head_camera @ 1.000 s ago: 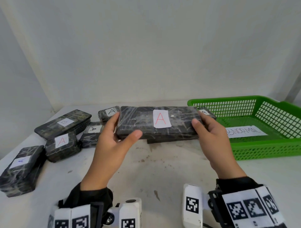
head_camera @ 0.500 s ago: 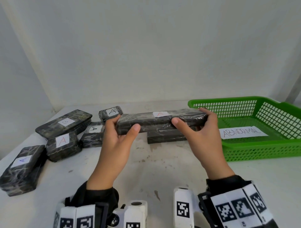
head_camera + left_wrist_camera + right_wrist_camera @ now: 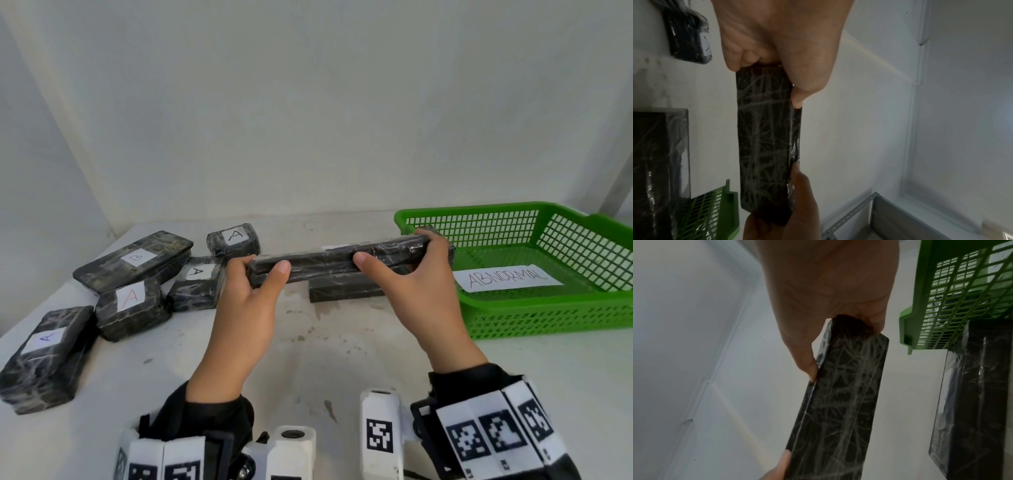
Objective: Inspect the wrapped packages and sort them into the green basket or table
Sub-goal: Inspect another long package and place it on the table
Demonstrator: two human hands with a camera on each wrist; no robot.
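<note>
Five wrapped pkgs lie on the table (image 3: 308,359) at left, apparently not yet handled: far-left pkg (image 3: 44,356) w/ label A; next pkg (image 3: 132,310) w/ red A; long pkg (image 3: 135,258) w/ label B behind it; small pkg (image 3: 197,284) w/ A; rear pkg (image 3: 234,239) w/ A.
Sixth, the long pkg (image 3: 337,262), is in hand, held above the table, roughly level, label side up and seen nearly edge-on. Inspection looks underway; sort not yet decided.
Left hand (image 3: 246,308): grasps the pkg's left end, thumb on the near edge, fingers curled behind.
One more dark pkg (image 3: 346,289) lies on the table under the held one.
Right hand (image 3: 421,294): grasps the right end, thumb on the near edge, fingers wrapped over the far side.
Green basket (image 3: 548,315) at right: holds an ABNORMAL sign (image 3: 507,279); right wrist view shows a wrapped item through the mesh, likely inside, cannot tell for sure.
Est. progress: early, most pkgs left.
</note>
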